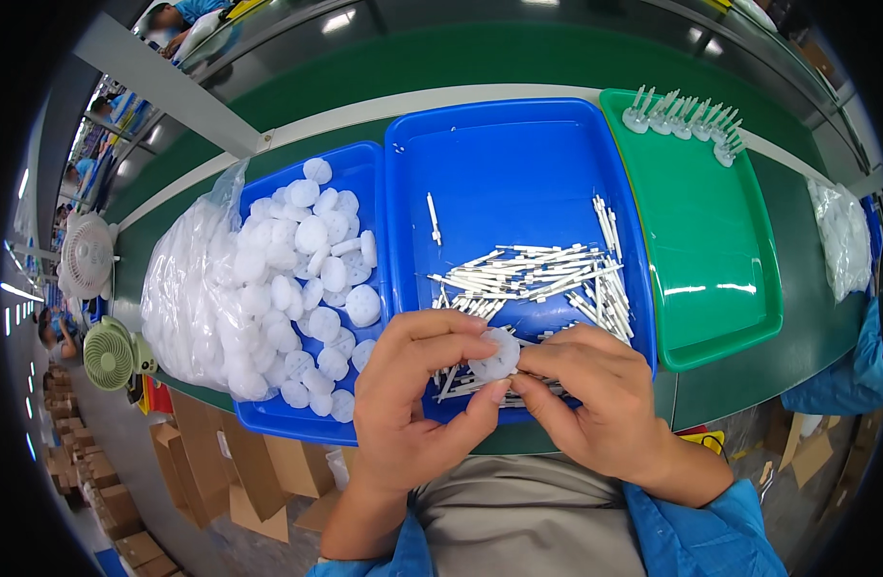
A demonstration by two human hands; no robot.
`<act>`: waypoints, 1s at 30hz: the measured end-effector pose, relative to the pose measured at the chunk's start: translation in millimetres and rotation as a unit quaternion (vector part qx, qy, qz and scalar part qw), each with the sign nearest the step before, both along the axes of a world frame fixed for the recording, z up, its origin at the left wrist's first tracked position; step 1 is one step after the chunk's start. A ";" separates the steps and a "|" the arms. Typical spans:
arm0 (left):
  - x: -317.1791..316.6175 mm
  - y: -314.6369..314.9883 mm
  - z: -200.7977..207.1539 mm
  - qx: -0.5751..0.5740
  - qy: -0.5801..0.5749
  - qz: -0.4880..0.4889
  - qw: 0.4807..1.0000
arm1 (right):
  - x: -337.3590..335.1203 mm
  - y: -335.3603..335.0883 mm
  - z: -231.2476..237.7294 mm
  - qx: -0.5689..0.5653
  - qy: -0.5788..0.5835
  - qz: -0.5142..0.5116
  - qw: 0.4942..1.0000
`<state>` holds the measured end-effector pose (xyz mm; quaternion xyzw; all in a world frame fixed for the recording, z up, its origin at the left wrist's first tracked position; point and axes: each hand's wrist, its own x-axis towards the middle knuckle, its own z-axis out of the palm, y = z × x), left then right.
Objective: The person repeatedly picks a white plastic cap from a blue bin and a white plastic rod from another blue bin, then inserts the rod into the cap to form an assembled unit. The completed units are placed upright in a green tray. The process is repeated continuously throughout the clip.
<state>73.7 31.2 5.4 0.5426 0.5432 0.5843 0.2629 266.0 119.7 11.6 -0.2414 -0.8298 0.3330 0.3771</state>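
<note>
My left hand is closed on a round, whitish translucent plastic disc, pinching it by its left and lower edge. At the disc's right edge, the thumb and fingers of my right hand are pinched together. What they grip is mostly hidden by the fingertips. Both hands are over the near edge of the middle blue tray. Thin white sticks with dark tips lie in a loose pile there, partly behind my hands.
On the left, another blue tray holds a heap of white discs beside a clear plastic bag. At right is a green tray with several discs bearing upright sticks. A green fan and cardboard boxes are at lower left.
</note>
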 end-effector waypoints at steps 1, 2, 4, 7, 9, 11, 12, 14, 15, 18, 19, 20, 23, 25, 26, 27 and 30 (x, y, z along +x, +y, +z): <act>-5.7 -1.5 -0.6 0.003 0.050 -0.016 0.999 | 0.7 -0.1 2.4 0.003 -0.007 0.002 1.000; -9.1 -1.4 0.5 0.017 0.078 -0.033 0.996 | 1.3 -0.1 3.6 0.005 -0.014 0.004 1.000; -13.4 -0.4 2.6 0.043 0.134 -0.067 0.988 | 2.5 -0.6 2.6 0.008 -0.017 0.009 1.000; -12.6 -1.9 3.4 0.042 0.139 -0.078 0.986 | 2.1 -1.9 2.9 0.012 -0.015 0.008 1.000; -4.1 -5.0 8.4 -0.007 0.075 -0.029 0.997 | 1.7 -2.7 3.1 0.011 -0.011 0.006 1.000; -1.0 -5.5 9.1 -0.017 0.043 0.002 0.999 | 1.5 -3.6 3.0 0.009 -0.007 0.005 1.000; -1.7 -3.3 7.4 -0.003 0.044 0.007 0.999 | 1.6 -3.7 3.3 0.007 -0.009 0.005 1.000; -2.4 -2.8 5.2 0.009 0.038 0.011 0.999 | 2.0 -3.9 5.0 0.002 -0.011 0.005 1.000; -2.7 -4.0 4.5 0.008 0.031 0.009 0.999 | 2.2 -3.9 5.8 0.000 -0.012 0.006 1.000; -5.7 -6.5 -0.1 0.021 0.036 -0.013 0.999 | 3.3 -3.9 6.6 -0.004 -0.011 0.007 1.000; -6.8 -6.8 -1.2 0.028 0.041 -0.024 0.998 | 3.8 -4.0 6.3 -0.005 -0.010 0.006 1.000; -7.3 -6.3 -1.0 0.030 0.048 -0.021 0.998 | 4.6 -3.8 6.0 -0.006 -0.009 0.005 1.000; -8.7 -4.9 1.3 0.029 0.073 -0.015 0.997 | 11.3 4.7 11.3 0.006 -0.057 0.008 0.998; -8.9 -7.4 6.3 0.024 0.099 -0.012 0.995 | 13.1 8.7 19.7 0.027 -0.133 -0.008 0.991; -6.7 -9.1 8.9 0.022 0.097 0.000 0.995 | 14.0 10.0 21.8 0.037 -0.170 -0.016 0.985; -2.4 -9.4 10.8 0.021 0.094 0.009 0.995 | 16.5 11.3 19.4 0.030 -0.163 -0.012 0.986; 0.9 -9.8 14.3 0.035 0.135 0.015 0.990 | 20.7 13.6 12.3 0.014 -0.138 0.003 0.990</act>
